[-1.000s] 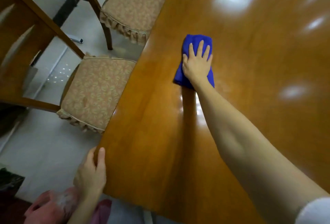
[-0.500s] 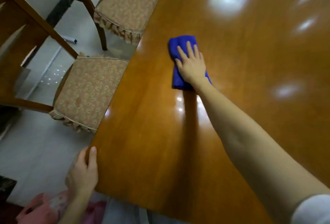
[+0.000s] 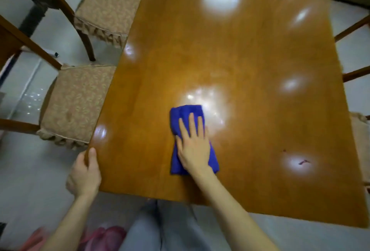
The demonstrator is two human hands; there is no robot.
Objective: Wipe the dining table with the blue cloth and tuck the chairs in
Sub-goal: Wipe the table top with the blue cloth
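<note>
The right hand (image 3: 193,146) lies flat on the folded blue cloth (image 3: 185,110), fingers straight and slightly spread, palm down. This spreads the pressure over the pad, so it should slide as one piece rather than bunch up. The cloth rests on the wooden worktop (image 3: 240,50), under and just ahead of that hand, closer to the person's end than to the far end.

The left hand (image 3: 86,172) holds the worktop's corner with the thumb on top and the fingers wrapped over the edge. Most likely it braces the body while the other arm reaches.

Beyond the left hand, the near chair (image 3: 78,102) and the far chair (image 3: 112,12) stand pulled out, their cushioned seats mostly clear of the edge. This leaves room to stand close while wiping. More chair parts (image 3: 354,28) show on the side away from the right hand; how far under they sit cannot be told.

A small dark mark (image 3: 303,162) sits on the worktop, well out to the side of the right hand, so that stretch probably needs a pass. Wiping looks to be midway, and tucking the chairs is not yet done. A pen (image 3: 52,53) lies on the floor past the near chair.
</note>
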